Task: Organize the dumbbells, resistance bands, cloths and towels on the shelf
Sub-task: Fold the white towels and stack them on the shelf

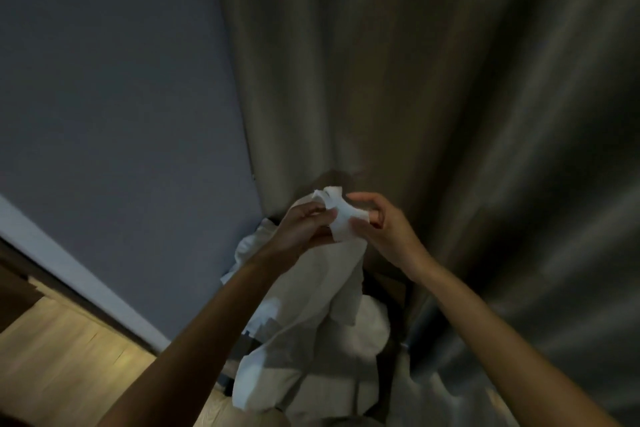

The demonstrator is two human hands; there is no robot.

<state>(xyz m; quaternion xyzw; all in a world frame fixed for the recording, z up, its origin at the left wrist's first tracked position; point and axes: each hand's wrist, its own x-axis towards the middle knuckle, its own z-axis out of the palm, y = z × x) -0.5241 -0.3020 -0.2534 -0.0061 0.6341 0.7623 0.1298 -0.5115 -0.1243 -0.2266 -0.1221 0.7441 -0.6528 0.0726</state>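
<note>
A white towel [325, 295] hangs in front of me, held up by its top edge. My left hand [301, 225] grips the bunched upper edge from the left. My right hand [377, 222] pinches the same edge from the right, thumb and fingers curled on the fabric. The two hands are almost touching. Below the hanging towel lies a heap of other white cloths [367, 326], partly hidden by it. The shelf itself is mostly hidden; only dark parts [398, 319] show beside the cloths. No dumbbells or resistance bands are in view.
A grey-brown curtain [450, 97] fills the back and right side, close behind the hands. A blue-grey wall [121, 97] with a white baseboard [69, 263] stands on the left. Wooden floor [62, 357] shows at the lower left.
</note>
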